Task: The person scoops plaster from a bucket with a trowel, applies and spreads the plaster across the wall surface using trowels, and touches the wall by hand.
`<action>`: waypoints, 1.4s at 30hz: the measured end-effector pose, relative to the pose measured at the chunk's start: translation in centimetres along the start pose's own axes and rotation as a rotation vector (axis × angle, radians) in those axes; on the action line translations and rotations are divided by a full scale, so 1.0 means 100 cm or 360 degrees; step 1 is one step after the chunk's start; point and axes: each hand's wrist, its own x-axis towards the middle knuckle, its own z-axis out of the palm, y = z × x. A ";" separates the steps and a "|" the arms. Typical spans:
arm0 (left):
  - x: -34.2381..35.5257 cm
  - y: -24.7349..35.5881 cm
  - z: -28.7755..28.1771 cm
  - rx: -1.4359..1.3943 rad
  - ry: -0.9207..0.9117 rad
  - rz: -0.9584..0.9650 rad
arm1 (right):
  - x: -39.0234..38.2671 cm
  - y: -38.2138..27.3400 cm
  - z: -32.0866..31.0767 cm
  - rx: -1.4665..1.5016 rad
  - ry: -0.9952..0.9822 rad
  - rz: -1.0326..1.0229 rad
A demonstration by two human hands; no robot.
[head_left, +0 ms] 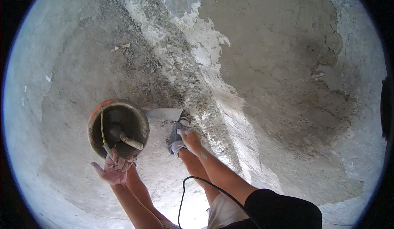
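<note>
My left hand (114, 170) is palm up with its thumb out to the side. Its fingers curl round the pale grip (108, 150) on the wire handle of a round bucket (144, 126). Inside lie grey, wet-looking material and a tool with a pale, worn handle (132, 143); its working end is partly hidden. My right hand (191, 140) is closed above my right shoe, at the near side of a flat metal trowel (164, 114). The trowel's broad blade points left toward the bucket, and its handle is hidden by my fingers and the shoe.
Rubble and grit (145, 61) run along the rough joint between floor and wall. A darker plaster patch (271, 52) with a cracked edge covers much of the wall at right. Small pale scraps (48, 78) lie at left. A black cable (205, 180) loops before my legs.
</note>
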 end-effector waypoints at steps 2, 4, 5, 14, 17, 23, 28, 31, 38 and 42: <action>0.006 -0.005 0.001 -0.0028 -0.0024 -0.0003 | -0.019 -0.005 0.009 0.0093 -0.0007 0.0002; -0.003 0.003 -0.003 -0.0012 0.0070 -0.0001 | -0.046 -0.029 0.013 0.0107 -0.0197 0.0081; -0.004 0.004 -0.004 -0.0013 0.0069 -0.0001 | -0.062 -0.036 0.011 0.0560 -0.0426 0.0224; -0.043 0.023 0.060 0.0454 0.0440 -0.0143 | -0.136 -0.093 -0.146 0.0326 -0.0269 -0.0023; -0.098 0.049 0.108 0.0297 0.0909 -0.0089 | -0.162 -0.040 -0.154 0.0689 -0.0314 0.0302; -0.160 0.109 0.258 0.0450 0.0356 -0.0208 | -0.226 0.019 -0.253 0.0051 0.0005 -0.0158; -0.168 0.161 0.344 0.0425 0.0087 -0.0162 | -0.304 0.022 -0.294 0.0067 0.0185 0.0109; -0.171 0.193 0.360 0.0458 0.0064 -0.0102 | -0.337 0.017 -0.296 0.0168 -0.0023 0.0314; -0.170 0.233 0.319 0.0874 0.0760 0.0086 | -0.397 0.032 -0.237 0.1172 0.0214 0.0608; -0.170 0.242 0.298 0.1090 0.1175 0.0162 | -0.435 0.012 -0.204 0.1262 0.0292 0.0890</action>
